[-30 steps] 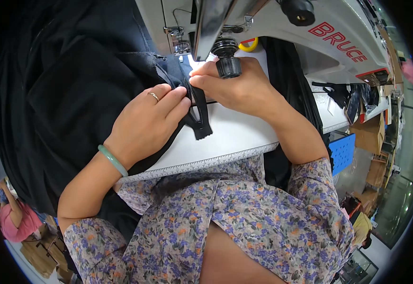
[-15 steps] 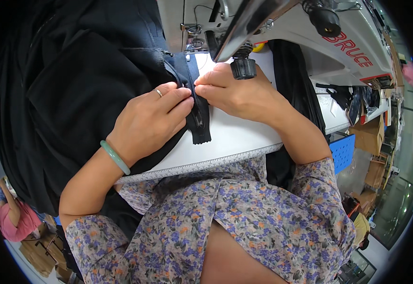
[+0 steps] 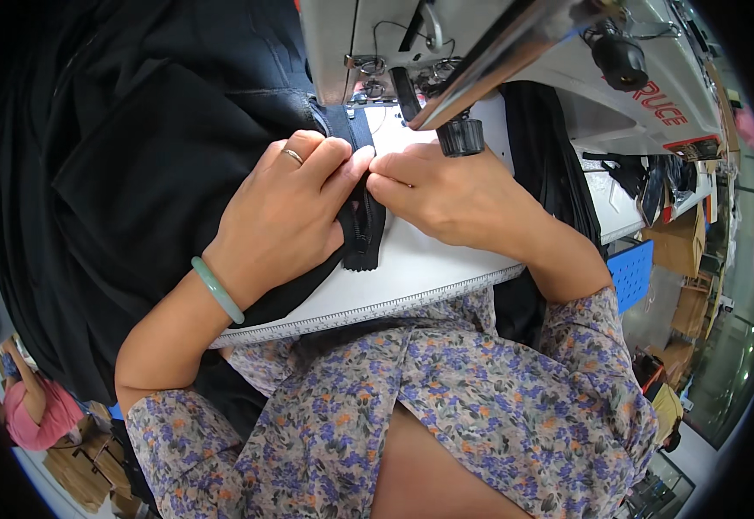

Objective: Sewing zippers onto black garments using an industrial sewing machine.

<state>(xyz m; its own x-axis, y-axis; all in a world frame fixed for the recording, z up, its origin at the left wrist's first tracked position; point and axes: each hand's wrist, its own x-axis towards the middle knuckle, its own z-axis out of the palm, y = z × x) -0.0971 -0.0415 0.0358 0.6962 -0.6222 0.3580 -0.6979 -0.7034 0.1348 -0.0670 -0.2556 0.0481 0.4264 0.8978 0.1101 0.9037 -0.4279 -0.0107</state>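
A black zipper (image 3: 361, 240) runs along the edge of a black garment (image 3: 152, 164) spread over the left side of the sewing table. My left hand (image 3: 284, 203), with a ring and a green bangle at its wrist, presses on the garment and pinches the zipper, fingers bent and thumb reaching right. Its fingertips almost meet those of my right hand (image 3: 446, 192), which is closed in a pinch at the zipper's right edge. The fingers cover the pinched stretch; the zipper's lower end hangs free below them. Just beyond stands the sewing machine's needle area (image 3: 394, 82).
A white sewing machine (image 3: 559, 73) overhangs the work from the far right, its metal rod and black knob (image 3: 461, 137) close above my right hand. A measuring strip (image 3: 377, 307) edges the table. More black fabric (image 3: 546, 147) lies at right. A person in pink (image 3: 44, 411) is at lower left.
My left fingers have curled up more, and its thumb has come forward toward my right fingertips. Both hands stay at the zipper, while the whole view has shifted slightly.
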